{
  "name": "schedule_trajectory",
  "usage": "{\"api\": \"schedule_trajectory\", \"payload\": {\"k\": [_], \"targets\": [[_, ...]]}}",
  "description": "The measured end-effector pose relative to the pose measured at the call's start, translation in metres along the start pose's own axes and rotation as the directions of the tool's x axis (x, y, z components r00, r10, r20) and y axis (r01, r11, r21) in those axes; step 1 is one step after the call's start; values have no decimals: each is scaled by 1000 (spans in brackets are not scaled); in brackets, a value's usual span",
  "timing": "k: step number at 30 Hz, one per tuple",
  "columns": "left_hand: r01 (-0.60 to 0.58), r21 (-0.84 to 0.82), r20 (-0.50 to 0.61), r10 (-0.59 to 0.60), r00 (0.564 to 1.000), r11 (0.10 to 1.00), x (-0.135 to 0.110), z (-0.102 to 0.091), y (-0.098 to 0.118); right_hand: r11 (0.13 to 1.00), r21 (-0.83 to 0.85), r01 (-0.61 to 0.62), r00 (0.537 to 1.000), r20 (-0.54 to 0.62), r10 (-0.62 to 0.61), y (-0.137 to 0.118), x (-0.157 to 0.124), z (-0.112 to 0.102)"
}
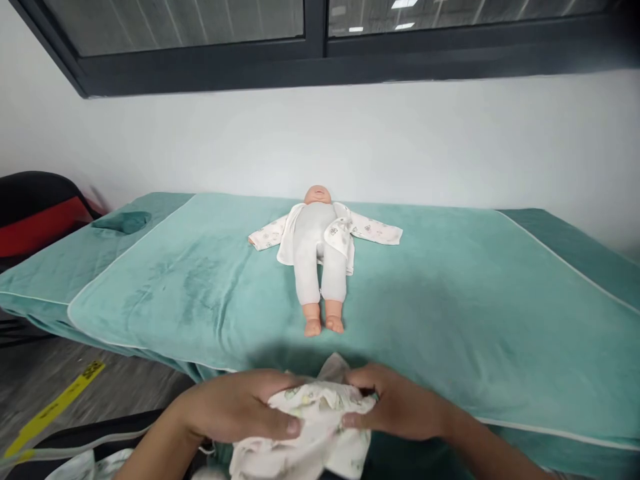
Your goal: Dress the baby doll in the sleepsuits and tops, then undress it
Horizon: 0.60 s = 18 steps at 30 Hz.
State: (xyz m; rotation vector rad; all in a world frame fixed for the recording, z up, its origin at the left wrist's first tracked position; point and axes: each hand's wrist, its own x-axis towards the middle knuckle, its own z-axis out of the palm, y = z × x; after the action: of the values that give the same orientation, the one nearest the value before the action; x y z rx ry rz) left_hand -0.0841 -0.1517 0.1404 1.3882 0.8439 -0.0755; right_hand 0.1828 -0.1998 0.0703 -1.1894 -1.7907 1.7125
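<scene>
A baby doll point(320, 257) lies on its back in the middle of the teal blanket point(450, 313), head toward the wall. An open white printed top is spread under it, sleeves out to both sides. At the near edge of the bed, my left hand point(240, 403) and my right hand point(395, 400) both grip a bunched white printed baby garment point(315, 427). Fingers of both hands are curled round the cloth. The garment hangs down between my forearms, well short of the doll's feet.
A folded teal cloth point(123, 221) lies at the bed's far left corner. A black and red chair point(35, 213) stands left of the bed. Yellow tape point(55, 407) marks the grey floor. A white wall and dark window frame point(320, 60) lie behind.
</scene>
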Motion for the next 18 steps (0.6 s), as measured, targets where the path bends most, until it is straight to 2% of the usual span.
{"api": "schedule_trajectory", "payload": {"k": [2, 5, 6, 8, 9, 11, 13, 15, 18], "targets": [[-39, 1, -38, 39, 999, 999, 3, 7, 2, 995, 90, -29, 999, 39, 25, -8, -4, 6], [-177, -63, -197, 161, 967, 982, 16, 14, 16, 936, 352, 16, 999, 26, -27, -24, 7, 10], [-216, -74, -266, 190, 945, 974, 22, 14, 21, 922, 386, 29, 1000, -21, -22, -28, 13, 10], [-256, -42, -413, 217, 884, 966, 35, 12, 30, 932, 359, 55, 980, -197, 18, -28, 27, 4], [-255, 0, -484, 223, 846, 967, 43, 10, 32, 944, 322, 70, 952, -304, 33, -25, 34, -1], [-234, 116, -587, 257, 768, 965, 60, 4, 34, 966, 236, 105, 863, -504, 29, -15, 45, -12], [-177, 232, -625, 286, 726, 956, 76, -4, 33, 988, 126, 85, 765, -643, 16, -1, 54, -22], [-100, 304, -609, 274, 745, 947, 87, -11, 32, 1000, 31, -7, 698, -715, 27, 12, 59, -29], [-100, 304, -442, 233, 866, 947, 88, -21, 31, 996, 7, -84, 661, -747, 61, 22, 62, -31]]}}
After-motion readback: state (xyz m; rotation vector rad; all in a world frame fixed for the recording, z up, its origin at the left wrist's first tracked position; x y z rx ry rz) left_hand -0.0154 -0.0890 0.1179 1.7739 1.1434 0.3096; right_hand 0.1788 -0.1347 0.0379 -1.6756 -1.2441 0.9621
